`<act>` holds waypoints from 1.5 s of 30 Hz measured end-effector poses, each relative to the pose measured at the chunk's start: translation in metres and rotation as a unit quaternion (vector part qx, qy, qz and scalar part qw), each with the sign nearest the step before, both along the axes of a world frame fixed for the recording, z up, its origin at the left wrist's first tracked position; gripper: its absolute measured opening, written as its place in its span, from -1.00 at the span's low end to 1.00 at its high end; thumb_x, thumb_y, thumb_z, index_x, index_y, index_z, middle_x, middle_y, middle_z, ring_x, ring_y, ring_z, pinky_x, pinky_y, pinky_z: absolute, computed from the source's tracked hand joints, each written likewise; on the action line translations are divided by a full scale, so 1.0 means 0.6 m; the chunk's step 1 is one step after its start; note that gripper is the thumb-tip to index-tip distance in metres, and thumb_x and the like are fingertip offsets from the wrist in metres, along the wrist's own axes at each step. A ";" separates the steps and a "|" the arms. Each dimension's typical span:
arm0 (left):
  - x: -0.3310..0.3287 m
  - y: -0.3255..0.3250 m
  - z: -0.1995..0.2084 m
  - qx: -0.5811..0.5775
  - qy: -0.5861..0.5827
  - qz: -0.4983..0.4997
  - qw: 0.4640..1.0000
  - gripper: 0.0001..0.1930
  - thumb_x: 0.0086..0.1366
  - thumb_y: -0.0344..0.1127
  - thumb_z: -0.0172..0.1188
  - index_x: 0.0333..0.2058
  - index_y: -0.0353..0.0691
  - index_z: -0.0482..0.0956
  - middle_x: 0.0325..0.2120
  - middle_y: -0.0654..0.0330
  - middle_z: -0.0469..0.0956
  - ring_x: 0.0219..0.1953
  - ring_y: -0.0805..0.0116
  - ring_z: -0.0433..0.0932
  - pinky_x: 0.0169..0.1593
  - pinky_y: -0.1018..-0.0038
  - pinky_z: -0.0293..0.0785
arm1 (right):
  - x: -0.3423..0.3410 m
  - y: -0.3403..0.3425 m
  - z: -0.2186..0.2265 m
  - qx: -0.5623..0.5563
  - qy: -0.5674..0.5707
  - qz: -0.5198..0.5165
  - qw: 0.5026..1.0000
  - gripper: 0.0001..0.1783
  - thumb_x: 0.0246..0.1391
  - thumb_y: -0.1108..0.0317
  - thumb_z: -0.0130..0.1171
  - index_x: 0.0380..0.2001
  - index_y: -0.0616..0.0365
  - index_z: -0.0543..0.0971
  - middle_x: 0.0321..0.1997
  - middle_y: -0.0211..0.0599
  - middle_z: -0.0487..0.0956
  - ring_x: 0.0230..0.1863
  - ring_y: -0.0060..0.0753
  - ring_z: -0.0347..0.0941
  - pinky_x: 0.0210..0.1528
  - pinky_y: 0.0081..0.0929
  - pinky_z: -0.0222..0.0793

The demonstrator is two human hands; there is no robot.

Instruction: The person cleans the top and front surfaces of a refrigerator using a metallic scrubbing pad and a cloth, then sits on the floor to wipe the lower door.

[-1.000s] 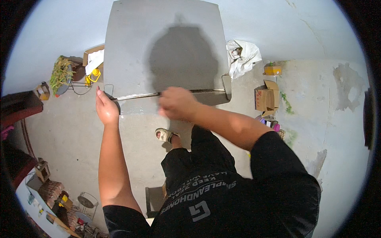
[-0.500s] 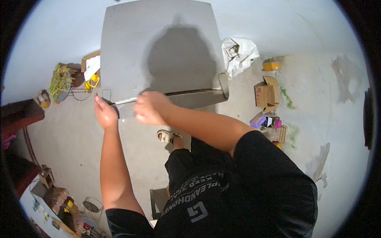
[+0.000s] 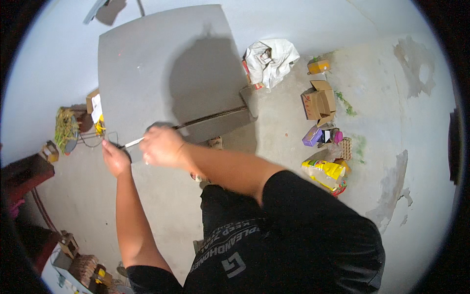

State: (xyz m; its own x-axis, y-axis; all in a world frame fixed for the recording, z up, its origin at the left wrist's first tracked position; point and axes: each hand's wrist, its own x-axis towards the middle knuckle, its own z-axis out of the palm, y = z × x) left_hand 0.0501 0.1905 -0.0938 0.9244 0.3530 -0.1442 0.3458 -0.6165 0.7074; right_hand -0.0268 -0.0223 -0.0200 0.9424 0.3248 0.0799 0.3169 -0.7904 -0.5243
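Note:
A tall grey box-shaped appliance [image 3: 132,73], much like a refrigerator, stands before me, seen from above. A narrow front panel [image 3: 210,128], like its door, runs along the near side, with a dark seam [image 3: 213,115] behind it that shows pale at the left. My left hand [image 3: 116,158] grips the panel's left end, thumb up; its other fingers are partly hidden. My right hand [image 3: 164,146], blurred, is closed at the seam just right of my left hand. What it holds, if anything, cannot be made out.
Right of the appliance lie a white sack [image 3: 271,61], an open cardboard box [image 3: 319,104], a purple box [image 3: 312,135] and a yellow bag [image 3: 325,172]. Dry plants [image 3: 66,128] are at the left, and a dark red piece of furniture [image 3: 29,171] stands nearer.
The view has shifted, so the appliance sits lower left and tilted, and the yellow bag shows more fully. My right hand remains closed at the seam; my left stays at the panel's end.

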 end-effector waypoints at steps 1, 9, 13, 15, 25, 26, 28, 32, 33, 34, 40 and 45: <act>0.002 -0.001 0.006 -0.006 0.012 0.000 1.000 -0.27 0.61 0.18 -0.27 0.28 -0.40 0.48 0.20 -0.24 0.54 0.28 -0.25 0.46 0.34 0.12 0.34 | -0.003 -0.002 -0.003 -0.002 -0.022 -0.008 1.000 -0.76 0.08 0.11 0.27 -0.45 0.04 0.62 -0.33 -0.20 0.60 -0.16 -0.10 0.55 -0.14 -0.07 0.52; -0.005 0.025 0.038 0.024 0.021 0.010 0.999 -0.22 0.57 0.28 -0.27 0.26 -0.36 0.52 0.18 -0.19 0.58 0.25 -0.20 0.51 0.30 0.12 0.38 | -0.100 -0.304 0.034 -0.020 -0.116 -0.127 0.985 -0.81 -0.09 0.30 0.33 -0.62 0.01 0.50 -0.50 -0.31 0.46 -0.38 -0.11 0.48 -0.36 -0.14 0.43; 0.002 0.018 0.034 0.069 0.048 -0.010 0.996 -0.21 0.56 0.31 -0.30 0.27 -0.28 0.53 0.16 -0.15 0.60 0.21 -0.17 0.54 0.29 0.10 0.40 | -0.095 -0.328 0.040 -0.034 -0.120 -0.072 0.990 -0.78 -0.11 0.31 0.32 -0.64 0.02 0.45 -0.52 -0.34 0.43 -0.40 -0.13 0.46 -0.39 -0.14 0.40; 0.002 0.059 0.002 0.046 0.021 -0.027 0.998 -0.21 0.56 0.32 -0.31 0.27 -0.28 0.53 0.17 -0.15 0.60 0.21 -0.17 0.54 0.29 0.11 0.40 | -0.067 -0.297 0.036 -0.020 -0.117 -0.030 0.992 -0.79 -0.11 0.28 0.32 -0.63 0.01 0.48 -0.49 -0.33 0.48 -0.37 -0.14 0.49 -0.37 -0.16 0.43; 0.003 0.017 0.035 0.034 0.041 0.011 0.999 -0.22 0.59 0.27 -0.22 0.24 -0.44 0.51 0.15 -0.23 0.58 0.22 -0.16 0.54 0.29 0.16 0.39 | 0.012 -0.038 0.012 0.062 -0.017 0.114 0.991 -0.75 -0.05 0.09 0.27 -0.57 0.02 0.60 -0.41 -0.33 0.60 -0.21 -0.15 0.57 -0.20 -0.14 0.55; -0.001 0.031 0.024 0.026 0.020 0.031 0.999 -0.23 0.59 0.26 -0.21 0.25 -0.43 0.50 0.15 -0.21 0.60 0.22 -0.13 0.55 0.29 0.17 0.39 | 0.004 -0.084 0.022 0.067 -0.026 0.115 0.991 -0.74 -0.05 0.09 0.27 -0.59 0.01 0.58 -0.43 -0.34 0.59 -0.24 -0.15 0.56 -0.22 -0.14 0.54; -0.011 0.032 0.034 0.048 0.017 0.028 0.998 -0.23 0.59 0.26 -0.21 0.26 -0.41 0.50 0.16 -0.19 0.59 0.23 -0.12 0.54 0.30 0.19 0.38 | -0.028 -0.208 0.012 0.071 0.042 0.115 0.990 -0.75 -0.11 0.15 0.36 -0.60 0.00 0.51 -0.47 -0.35 0.53 -0.34 -0.16 0.52 -0.35 -0.13 0.47; -0.012 0.003 0.071 0.059 0.052 -0.002 0.997 -0.24 0.59 0.26 -0.23 0.30 -0.35 0.48 0.22 -0.15 0.56 0.27 -0.10 0.51 0.34 0.21 0.35 | -0.095 -0.373 0.050 0.008 -0.069 0.058 0.996 -0.71 -0.15 0.23 0.37 -0.64 0.02 0.43 -0.53 -0.34 0.40 -0.43 -0.14 0.44 -0.43 -0.16 0.38; -0.015 -0.007 0.074 0.066 0.062 0.004 0.996 -0.25 0.59 0.26 -0.23 0.31 -0.34 0.48 0.24 -0.15 0.55 0.29 -0.10 0.50 0.35 0.21 0.35 | -0.098 -0.379 0.054 -0.003 -0.064 0.059 0.996 -0.72 -0.16 0.23 0.37 -0.64 0.02 0.43 -0.54 -0.34 0.40 -0.44 -0.15 0.43 -0.43 -0.16 0.38; -0.014 -0.014 0.076 0.075 0.072 0.008 0.995 -0.25 0.59 0.25 -0.24 0.31 -0.33 0.48 0.25 -0.14 0.54 0.30 -0.10 0.49 0.36 0.21 0.34 | -0.098 -0.377 0.060 -0.011 -0.059 0.058 0.996 -0.72 -0.17 0.24 0.36 -0.64 0.02 0.43 -0.54 -0.34 0.39 -0.45 -0.16 0.42 -0.44 -0.17 0.38; -0.013 0.001 0.064 0.083 0.025 -0.011 0.996 -0.29 0.61 0.19 -0.26 0.31 -0.32 0.49 0.25 -0.15 0.54 0.32 -0.10 0.47 0.37 0.21 0.33 | -0.063 -0.299 0.032 0.010 -0.047 0.072 0.996 -0.74 -0.18 0.25 0.33 -0.66 0.00 0.42 -0.57 -0.35 0.37 -0.49 -0.20 0.39 -0.45 -0.19 0.37; -0.013 0.026 0.052 0.031 0.061 0.006 0.998 -0.27 0.62 0.19 -0.27 0.31 -0.39 0.47 0.19 -0.20 0.57 0.27 -0.06 0.53 0.35 0.23 0.35 | 0.012 -0.088 0.010 0.035 -0.063 0.126 0.989 -0.75 0.04 0.06 0.28 -0.50 -0.03 0.63 -0.38 -0.39 0.58 -0.24 -0.30 0.52 -0.19 -0.28 0.55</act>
State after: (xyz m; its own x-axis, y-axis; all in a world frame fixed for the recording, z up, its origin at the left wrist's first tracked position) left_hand 0.0424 0.2063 -0.0627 0.8970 0.3756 -0.2331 0.4347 -0.6537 0.6195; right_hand -0.0194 -0.0749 -0.0140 0.8132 0.5383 0.2211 0.5655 -0.6412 -0.5188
